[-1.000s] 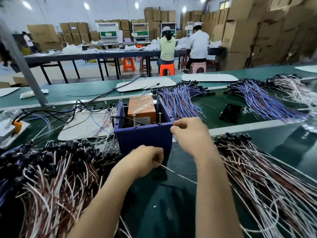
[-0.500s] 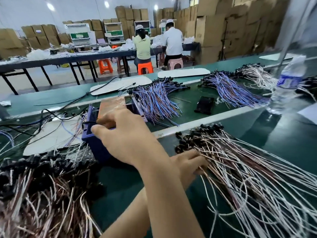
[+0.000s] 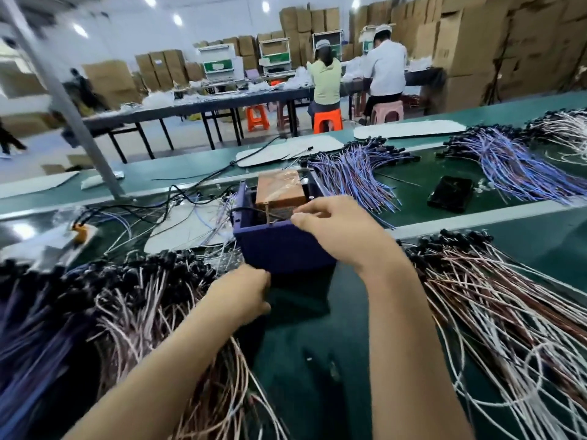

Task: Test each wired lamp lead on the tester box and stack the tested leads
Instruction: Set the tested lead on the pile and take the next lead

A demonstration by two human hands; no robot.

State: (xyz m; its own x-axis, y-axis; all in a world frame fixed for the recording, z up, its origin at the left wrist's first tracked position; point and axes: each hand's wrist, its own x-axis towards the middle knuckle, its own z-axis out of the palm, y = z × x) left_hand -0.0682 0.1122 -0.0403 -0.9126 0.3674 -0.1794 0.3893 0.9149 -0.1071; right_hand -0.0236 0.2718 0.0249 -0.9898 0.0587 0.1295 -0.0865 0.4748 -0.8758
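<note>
Currently on the green bench [image 3: 317, 360]: 1 tester box [image 3: 279, 252], 2 hands, 5 heaps of leads. 2 heaps of pink-and-white leads with black sockets flank the box, 1 to the left [image 3: 143, 300] and 1 to the right [image 3: 495, 300]. 2 blue-purple heaps [image 3: 359, 176] [image 3: 508, 163] and 1 pale heap [image 3: 562, 125] lie beyond.

The box is dark blue and open-topped, centre of bench, with an orange-brown block [image 3: 279, 192] inside.

The right hand [image 3: 340, 231] is at the box's near rim, thumb and forefinger pinching a thin lead [image 3: 279, 219], which is blurred. The left hand [image 3: 241, 293] is curled just beside the box's front lower corner; whether it holds anything cannot be told. The far-left heap edge is smeared and the right heap is cut off by the frame.
</note>
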